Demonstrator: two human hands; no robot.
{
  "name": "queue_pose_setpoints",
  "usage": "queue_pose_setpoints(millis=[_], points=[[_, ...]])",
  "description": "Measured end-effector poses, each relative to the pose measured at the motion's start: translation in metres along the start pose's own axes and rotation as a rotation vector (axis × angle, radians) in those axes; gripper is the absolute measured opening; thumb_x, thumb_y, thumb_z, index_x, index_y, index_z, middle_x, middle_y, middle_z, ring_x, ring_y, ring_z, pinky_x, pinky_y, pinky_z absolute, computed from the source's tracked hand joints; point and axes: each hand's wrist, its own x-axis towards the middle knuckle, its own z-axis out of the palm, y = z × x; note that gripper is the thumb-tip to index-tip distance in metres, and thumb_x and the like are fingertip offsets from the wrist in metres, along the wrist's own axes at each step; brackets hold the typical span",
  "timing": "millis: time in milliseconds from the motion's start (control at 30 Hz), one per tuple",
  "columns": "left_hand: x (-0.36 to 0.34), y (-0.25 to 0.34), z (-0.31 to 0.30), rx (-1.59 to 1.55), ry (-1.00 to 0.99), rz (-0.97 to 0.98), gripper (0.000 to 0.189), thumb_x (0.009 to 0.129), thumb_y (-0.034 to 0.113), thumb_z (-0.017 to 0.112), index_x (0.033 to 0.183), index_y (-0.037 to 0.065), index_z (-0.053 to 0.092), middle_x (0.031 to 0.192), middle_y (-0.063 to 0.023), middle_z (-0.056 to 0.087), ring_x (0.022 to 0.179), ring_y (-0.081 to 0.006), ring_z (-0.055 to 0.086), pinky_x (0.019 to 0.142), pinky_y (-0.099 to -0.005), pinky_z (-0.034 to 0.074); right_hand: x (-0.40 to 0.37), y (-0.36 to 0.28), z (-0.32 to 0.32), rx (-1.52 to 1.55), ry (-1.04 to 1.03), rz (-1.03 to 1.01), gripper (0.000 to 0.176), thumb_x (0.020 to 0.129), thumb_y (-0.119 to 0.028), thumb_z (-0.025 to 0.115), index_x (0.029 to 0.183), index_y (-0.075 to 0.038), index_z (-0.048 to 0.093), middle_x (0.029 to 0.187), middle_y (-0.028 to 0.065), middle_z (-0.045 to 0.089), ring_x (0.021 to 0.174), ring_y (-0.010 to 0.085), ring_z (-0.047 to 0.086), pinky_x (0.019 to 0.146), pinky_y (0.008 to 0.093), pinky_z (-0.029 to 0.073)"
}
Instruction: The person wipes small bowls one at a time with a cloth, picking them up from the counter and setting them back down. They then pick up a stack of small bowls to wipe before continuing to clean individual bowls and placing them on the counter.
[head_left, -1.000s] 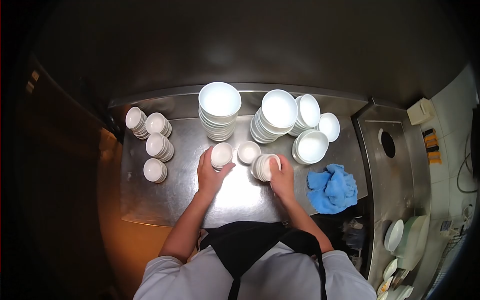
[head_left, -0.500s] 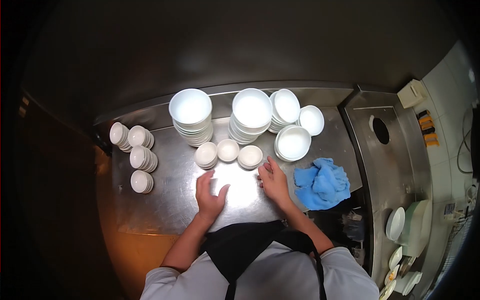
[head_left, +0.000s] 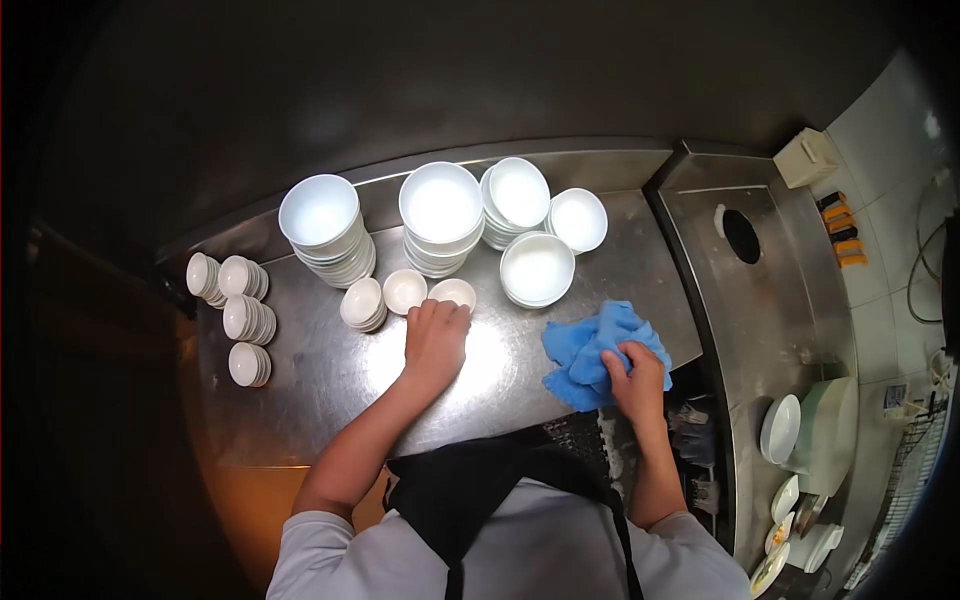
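My left hand [head_left: 437, 345] reaches to the right-hand small bowl [head_left: 453, 292] of three stacks near the middle of the steel counter, its fingertips over the front rim. Beside that one are a small bowl [head_left: 405, 291] and a small bowl stack [head_left: 363, 303]. On the right, my right hand [head_left: 637, 378] is closed on a crumpled blue cloth [head_left: 590, 350], thumb on top. Behind the small bowls rise two tall stacks of large white bowls, a left stack [head_left: 320, 212] and a right stack [head_left: 440, 205].
Several small bowl stacks [head_left: 248, 318] stand at the counter's left. Medium bowls [head_left: 537, 268] are grouped at the back right. Past the counter [head_left: 300, 420] lies a steel sink unit [head_left: 770, 330] with a round hole, white dishes [head_left: 780, 430] and orange-handled items [head_left: 843, 230].
My left hand has moved forward to the right-hand small bowl. My right hand has moved right, away from the bowls, and taken hold of the blue cloth. The view has shifted.
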Motion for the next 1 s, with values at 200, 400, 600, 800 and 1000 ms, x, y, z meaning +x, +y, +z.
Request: queue_pose_setpoints(millis=[200,400,600,800,1000], points=[[0.006,0.002,-0.003,-0.052,0.041,-0.026,0.014,0.083,0.012,0.070,0.095,0.004,0.070,0.094,-0.0091,0.068,0.093,-0.0292,0.059,0.084,-0.0410,0.041,0.007,-0.017,0.019,0.683,-0.125,0.198,0.019,0.100,-0.018,0.058,0.106,0.000,0.059,0.089,0.0018,0.062,0.083,0.0077,0.054,0.074,0.0266,0.046],[-0.008,0.009,-0.023,-0.502,0.183,-0.443,0.020,0.094,0.017,0.062,0.099,-0.001,0.068,0.093,-0.0131,0.069,0.083,-0.0236,0.065,0.079,-0.0358,0.047,-0.007,-0.060,0.063,0.852,-0.318,0.012,0.017,0.095,-0.013,0.063,0.105,0.001,0.063,0.096,0.0050,0.066,0.084,0.0106,0.058,0.077,0.0269,0.047],[-0.064,0.033,-0.042,-1.503,0.253,-0.741,0.020,0.100,0.010,0.054,0.113,-0.003,0.062,0.102,-0.0049,0.067,0.087,-0.0104,0.061,0.078,-0.0253,0.049,-0.008,-0.127,0.109,0.622,-0.390,-0.738,0.026,0.087,-0.005,0.066,0.112,0.003,0.064,0.105,0.0201,0.065,0.097,0.0372,0.062,0.084,0.0422,0.049],[-0.100,0.030,-0.043,-1.574,0.381,-0.700,0.018,0.100,0.008,0.053,0.112,-0.002,0.062,0.100,-0.0045,0.067,0.089,-0.0089,0.059,0.082,-0.0237,0.047,-0.008,-0.154,0.137,0.592,-0.309,-0.636,0.024,0.088,-0.002,0.062,0.111,0.005,0.062,0.105,0.0233,0.062,0.098,0.0425,0.060,0.087,0.0443,0.048],[-0.120,0.020,-0.055,-1.312,0.286,-0.700,0.018,0.102,0.014,0.054,0.110,0.000,0.063,0.095,-0.0015,0.065,0.086,-0.0060,0.058,0.078,-0.0218,0.046,-0.009,-0.167,0.139,0.512,-0.218,-0.766,0.018,0.082,-0.005,0.070,0.099,0.000,0.066,0.094,0.0168,0.063,0.086,0.0381,0.059,0.080,0.0439,0.048]])
